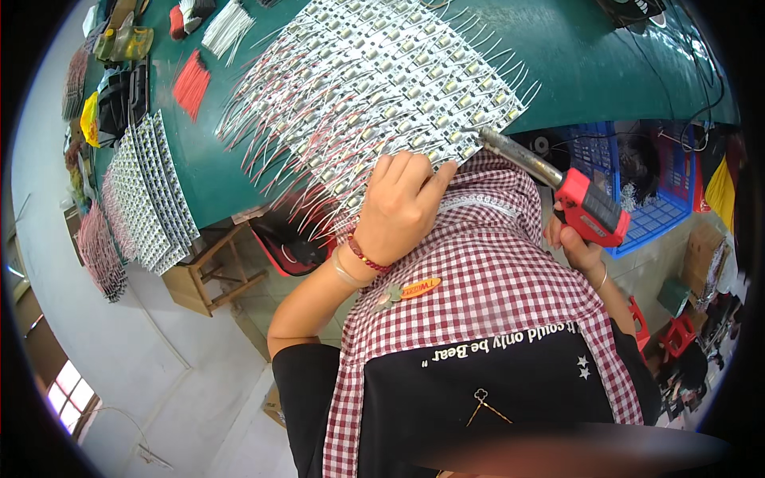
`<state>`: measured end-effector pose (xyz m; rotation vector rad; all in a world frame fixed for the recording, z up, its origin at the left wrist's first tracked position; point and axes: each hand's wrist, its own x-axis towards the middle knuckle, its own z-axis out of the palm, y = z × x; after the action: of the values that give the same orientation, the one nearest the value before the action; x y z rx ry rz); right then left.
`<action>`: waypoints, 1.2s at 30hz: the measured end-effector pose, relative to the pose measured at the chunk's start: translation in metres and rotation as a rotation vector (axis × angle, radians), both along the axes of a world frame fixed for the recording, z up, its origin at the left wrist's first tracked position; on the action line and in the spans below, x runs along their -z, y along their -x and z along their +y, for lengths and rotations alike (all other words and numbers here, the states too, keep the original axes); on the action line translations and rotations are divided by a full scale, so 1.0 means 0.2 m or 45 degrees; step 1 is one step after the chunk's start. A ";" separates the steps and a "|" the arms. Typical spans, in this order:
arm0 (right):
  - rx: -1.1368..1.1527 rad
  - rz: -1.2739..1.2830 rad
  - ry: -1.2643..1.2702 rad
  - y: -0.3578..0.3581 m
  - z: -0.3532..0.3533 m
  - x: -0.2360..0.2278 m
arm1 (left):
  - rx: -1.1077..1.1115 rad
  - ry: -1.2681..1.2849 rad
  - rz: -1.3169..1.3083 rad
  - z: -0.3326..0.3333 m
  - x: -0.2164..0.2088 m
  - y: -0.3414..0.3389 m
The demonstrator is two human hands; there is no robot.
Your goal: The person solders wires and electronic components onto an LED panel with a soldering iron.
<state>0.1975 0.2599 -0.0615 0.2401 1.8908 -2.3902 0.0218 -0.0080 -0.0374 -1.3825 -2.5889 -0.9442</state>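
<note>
A large panel of small white circuit boards (pixel 374 72) lies over the near edge of the green table, with red and white wires sticking out along its sides. My left hand (pixel 405 195) rests on the panel's near edge with its fingers curled down and closed. Whatever is between those fingertips is hidden. In my right hand (pixel 580 248) is a red and black soldering gun (pixel 594 209), gripped at its handle. Its long metal barrel points up and left, and the tip is at the panel's near right corner, close to my left fingers. Whether the tip touches a board I cannot tell.
On the green table (pixel 574 48) lie a bundle of red wires (pixel 191 84) and a bundle of white wires (pixel 229 30). Wired panels (pixel 151 195) hang over its left edge above a wooden stool (pixel 205 275). A blue crate (pixel 657 219) and red stools (pixel 677 336) stand at the right.
</note>
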 end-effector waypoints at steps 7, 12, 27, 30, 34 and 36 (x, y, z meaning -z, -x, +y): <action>-0.005 -0.274 -0.163 -0.22 0.05 0.10 | -0.008 -0.009 0.005 0.01 0.01 0.00; 0.014 -0.333 -0.264 -0.19 0.01 0.00 | -0.021 -0.076 -0.079 0.00 0.01 0.01; -0.110 -0.062 -0.591 -0.16 0.04 0.07 | -0.054 -0.042 -0.164 0.01 -0.01 0.02; -0.133 -0.216 -0.561 -0.23 0.06 0.11 | -0.052 -0.059 -0.180 0.01 -0.01 0.02; -0.079 -0.133 -0.575 -0.24 0.04 0.13 | -0.040 -0.072 -0.186 0.02 0.00 0.02; -0.098 -0.101 -0.658 -0.24 0.04 0.14 | -0.047 -0.074 -0.182 0.02 -0.01 0.02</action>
<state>0.2457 0.2688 -0.0887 0.2816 2.3923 -1.7751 0.0175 -0.0031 -0.0360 -1.2932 -2.6537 -1.1426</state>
